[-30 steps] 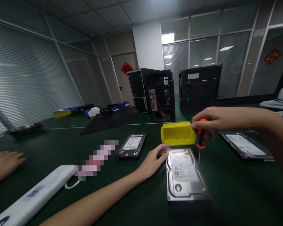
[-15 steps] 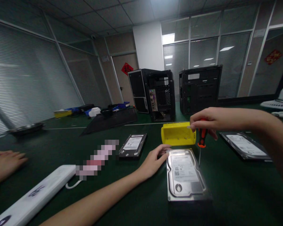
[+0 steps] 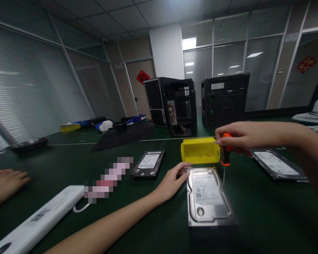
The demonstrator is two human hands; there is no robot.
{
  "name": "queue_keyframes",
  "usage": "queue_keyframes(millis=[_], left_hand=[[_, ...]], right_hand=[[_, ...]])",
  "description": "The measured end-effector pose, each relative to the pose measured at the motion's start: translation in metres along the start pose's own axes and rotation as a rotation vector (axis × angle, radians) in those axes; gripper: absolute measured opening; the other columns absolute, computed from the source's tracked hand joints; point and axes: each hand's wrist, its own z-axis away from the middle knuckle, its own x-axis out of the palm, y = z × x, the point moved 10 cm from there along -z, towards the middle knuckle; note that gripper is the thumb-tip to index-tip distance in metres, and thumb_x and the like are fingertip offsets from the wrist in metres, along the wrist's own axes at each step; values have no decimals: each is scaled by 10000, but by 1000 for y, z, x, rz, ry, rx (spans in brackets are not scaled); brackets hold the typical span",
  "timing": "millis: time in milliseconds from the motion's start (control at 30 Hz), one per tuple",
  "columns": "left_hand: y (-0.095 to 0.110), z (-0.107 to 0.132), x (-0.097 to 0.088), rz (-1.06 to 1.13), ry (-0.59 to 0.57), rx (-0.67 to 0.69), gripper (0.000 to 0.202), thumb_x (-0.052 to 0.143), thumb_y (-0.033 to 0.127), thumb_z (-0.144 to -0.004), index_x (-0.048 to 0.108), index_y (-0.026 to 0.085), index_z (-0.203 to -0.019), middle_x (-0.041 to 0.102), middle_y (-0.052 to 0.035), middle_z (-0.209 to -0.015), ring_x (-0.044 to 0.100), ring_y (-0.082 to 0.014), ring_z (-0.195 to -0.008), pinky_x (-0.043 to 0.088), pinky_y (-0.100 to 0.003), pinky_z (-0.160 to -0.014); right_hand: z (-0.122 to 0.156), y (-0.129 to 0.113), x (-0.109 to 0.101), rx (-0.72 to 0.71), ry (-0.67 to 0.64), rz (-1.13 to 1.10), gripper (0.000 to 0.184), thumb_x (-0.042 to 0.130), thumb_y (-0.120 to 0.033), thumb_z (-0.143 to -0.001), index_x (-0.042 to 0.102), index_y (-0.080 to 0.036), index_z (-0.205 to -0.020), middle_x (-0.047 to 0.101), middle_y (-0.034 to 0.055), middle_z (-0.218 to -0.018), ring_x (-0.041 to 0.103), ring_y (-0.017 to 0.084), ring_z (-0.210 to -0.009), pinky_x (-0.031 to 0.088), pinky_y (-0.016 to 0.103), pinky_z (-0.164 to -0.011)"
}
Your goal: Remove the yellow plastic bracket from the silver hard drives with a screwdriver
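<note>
A silver hard drive (image 3: 205,197) with a white label lies in front of me, its top plate facing up. My left hand (image 3: 173,180) steadies it at the far left corner, fingers bent against the edge. In my right hand (image 3: 234,135) is a screwdriver (image 3: 226,160) with an orange and black handle, held nearly upright between thumb and fingers. The shaft points down to the drive's right edge; whether the tip sits in a screw cannot be made out. Just behind the drive stands a yellow bin (image 3: 200,151) with several tiny pieces inside, probably screws.
Other drives lie to the left (image 3: 149,164) and right (image 3: 277,164). Two black computer cases (image 3: 181,106) stand at the back. A long white box (image 3: 39,218) occupies the near left, beside another person's hand (image 3: 7,183). A black mat (image 3: 124,135) lies farther off.
My right hand has shifted slightly, its fingers changing position on the screwdriver, so the handle's orange top now shows. My left hand and the hard drive stay put.
</note>
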Motion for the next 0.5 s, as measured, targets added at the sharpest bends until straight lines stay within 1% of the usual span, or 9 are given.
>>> queue_keyframes(millis=[100, 167, 333, 500], left_hand=[[0, 0, 0, 7, -4, -2, 319, 437, 330, -868, 484, 219, -1164, 560, -48, -1149, 509, -176, -1071, 380, -336, -945], [0, 0, 1, 13, -8, 0, 319, 435, 334, -870, 482, 221, -1164, 560, -47, -1149, 509, -177, -1073, 380, -338, -946], [3, 1, 0, 22, -15, 2, 315, 441, 331, -869, 485, 219, -1160, 560, -47, -1149, 508, -179, -1074, 380, -341, -947], [3, 0, 2, 22, -27, -1, 313, 437, 320, -873, 482, 215, -1164, 558, -47, -1152, 508, -174, -1076, 377, -336, -953]], right_hand=[[0, 1, 1, 22, -14, 9, 324, 433, -483, -789, 532, -192, -895, 597, 28, -732, 562, 143, -578, 437, 241, -493], [0, 1, -1, 25, -6, 33, 347, 460, -501, -770, 547, -193, -903, 610, 30, -750, 564, 144, -583, 431, 241, -491], [2, 1, -1, -12, -22, 42, 389, 551, -493, -714, 558, -208, -979, 636, 32, -889, 594, 166, -710, 454, 245, -552], [4, 3, 1, -46, -50, -8, 358, 531, -461, -747, 545, -194, -986, 627, 41, -945, 597, 161, -739, 475, 242, -570]])
